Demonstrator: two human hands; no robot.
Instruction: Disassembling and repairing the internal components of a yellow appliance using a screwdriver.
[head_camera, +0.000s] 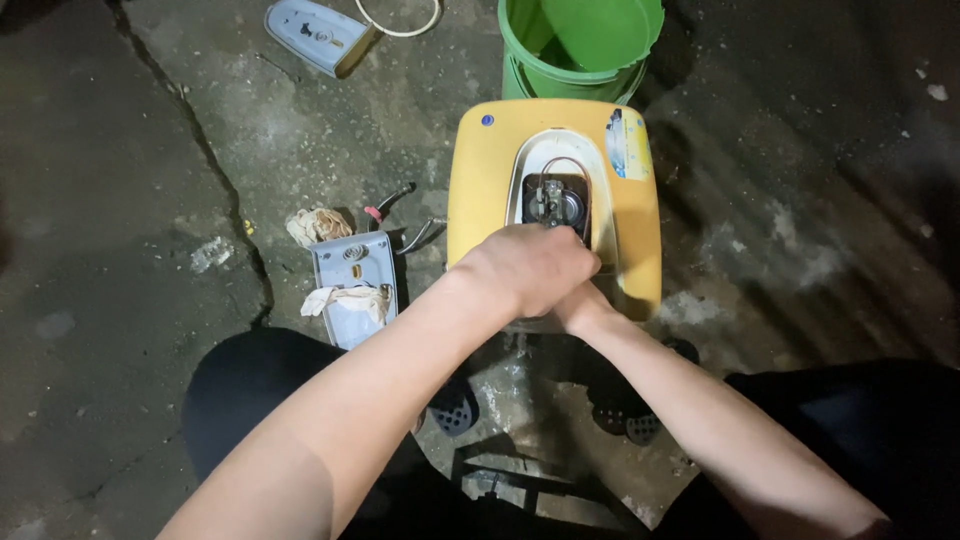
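Left hand (530, 268), fingers curled together, lies over the near edge of the opening in the yellow appliance (480, 190) on the floor. Right hand (583, 305) is mostly hidden beneath it; its grip I cannot tell. Metal fitting (553, 200) sits just at 12 o'clock from the left hand, the nearer one; the appliance's long axis runs 12 to 6.

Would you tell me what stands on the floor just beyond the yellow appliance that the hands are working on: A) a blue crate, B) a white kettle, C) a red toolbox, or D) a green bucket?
D: a green bucket stands on the concrete just past the far end of the yellow appliance, where the left hand works at the opening.
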